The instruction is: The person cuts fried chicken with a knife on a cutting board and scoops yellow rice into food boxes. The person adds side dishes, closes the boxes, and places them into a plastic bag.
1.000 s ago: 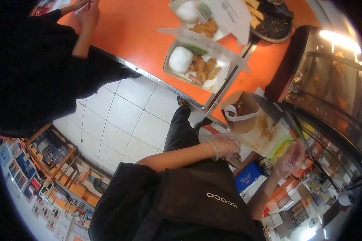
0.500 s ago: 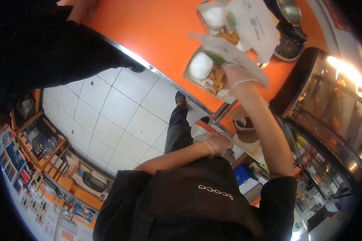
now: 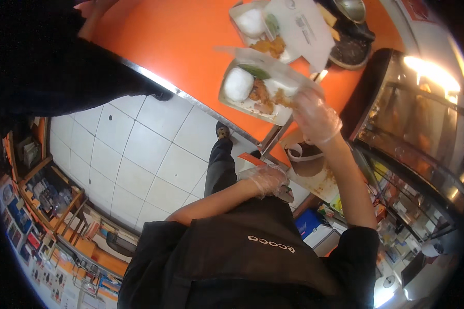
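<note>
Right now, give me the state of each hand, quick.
Left hand: gloved, curled near the waist by the counter edge; cannot tell whether it holds anything.
Right hand: gloved, stretched to the near food tray, fingers at its clear lid.

The open white cardboard food box with rice and fried pieces (image 3: pixel 252 95) lies on the orange counter (image 3: pixel 175 41), just left of the right hand in a clear plastic glove (image 3: pixel 314 116), which touches its right edge. Beyond that hand sits a second white food box (image 3: pixel 255 28), with a round black bowl (image 3: pixel 349 50) to its right. A glass-fronted warming cabinet (image 3: pixel 412 123) stands right of the hand. The left hand in a clear plastic glove (image 3: pixel 267 179) is nearer the body, below the box, beside a brown cutting board (image 3: pixel 314 177).
</note>
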`<control>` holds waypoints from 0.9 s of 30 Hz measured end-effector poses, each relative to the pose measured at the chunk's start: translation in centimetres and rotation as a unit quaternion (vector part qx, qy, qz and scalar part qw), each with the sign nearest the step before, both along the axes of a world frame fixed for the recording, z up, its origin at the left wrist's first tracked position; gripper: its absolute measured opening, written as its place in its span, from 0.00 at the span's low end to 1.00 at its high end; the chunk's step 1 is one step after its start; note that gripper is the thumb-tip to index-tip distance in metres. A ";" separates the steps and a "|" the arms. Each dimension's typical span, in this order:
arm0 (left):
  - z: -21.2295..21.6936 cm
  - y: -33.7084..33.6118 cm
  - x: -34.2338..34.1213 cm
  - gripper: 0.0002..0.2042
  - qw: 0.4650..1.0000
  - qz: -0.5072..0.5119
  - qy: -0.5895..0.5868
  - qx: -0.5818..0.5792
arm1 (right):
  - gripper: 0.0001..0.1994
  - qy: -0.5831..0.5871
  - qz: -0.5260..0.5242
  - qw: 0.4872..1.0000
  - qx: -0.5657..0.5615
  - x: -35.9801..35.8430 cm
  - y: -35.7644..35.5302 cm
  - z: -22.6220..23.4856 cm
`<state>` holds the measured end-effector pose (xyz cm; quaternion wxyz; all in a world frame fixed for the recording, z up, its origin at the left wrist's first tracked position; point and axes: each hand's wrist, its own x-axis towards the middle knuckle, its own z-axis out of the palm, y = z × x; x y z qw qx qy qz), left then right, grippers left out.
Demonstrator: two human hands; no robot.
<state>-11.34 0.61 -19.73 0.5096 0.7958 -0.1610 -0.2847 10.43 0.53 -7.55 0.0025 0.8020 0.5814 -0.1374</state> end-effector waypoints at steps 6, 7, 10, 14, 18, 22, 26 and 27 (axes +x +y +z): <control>0.8 -1.0 1.1 0.16 0.997 -0.061 -0.026 0.035 | 0.23 0.305 -0.259 0.837 0.373 -3.7 -9.3 3.1; 0.7 -1.3 1.0 0.15 0.997 -0.044 -0.043 0.050 | 0.23 0.298 -0.270 0.835 0.376 -4.3 -11.2 2.9; 0.8 -2.6 0.6 0.14 0.998 -0.028 -0.030 0.050 | 0.21 0.212 -0.332 0.809 0.436 -6.6 -18.3 2.3; 2.2 -4.9 0.6 0.12 0.998 -0.005 -0.029 0.062 | 0.17 0.157 -0.462 0.762 0.426 -10.9 -27.8 -1.3; 1.2 -8.6 -0.3 0.08 0.987 -0.070 -0.016 0.144 | 0.14 0.202 -0.636 0.649 0.366 -14.9 -34.0 -10.7; 2.9 -11.3 -0.1 0.06 0.989 0.027 -0.138 0.042 | 0.14 0.283 -0.636 0.600 0.394 -15.1 -33.4 -10.9; 4.5 -13.4 0.7 0.09 0.976 0.098 -0.185 0.064 | 0.16 0.127 -0.462 0.812 0.333 -13.3 -35.6 -10.0; 4.5 -13.9 0.7 0.10 0.974 0.129 -0.165 0.088 | 0.17 0.159 -0.448 0.819 0.322 -13.1 -36.1 -9.4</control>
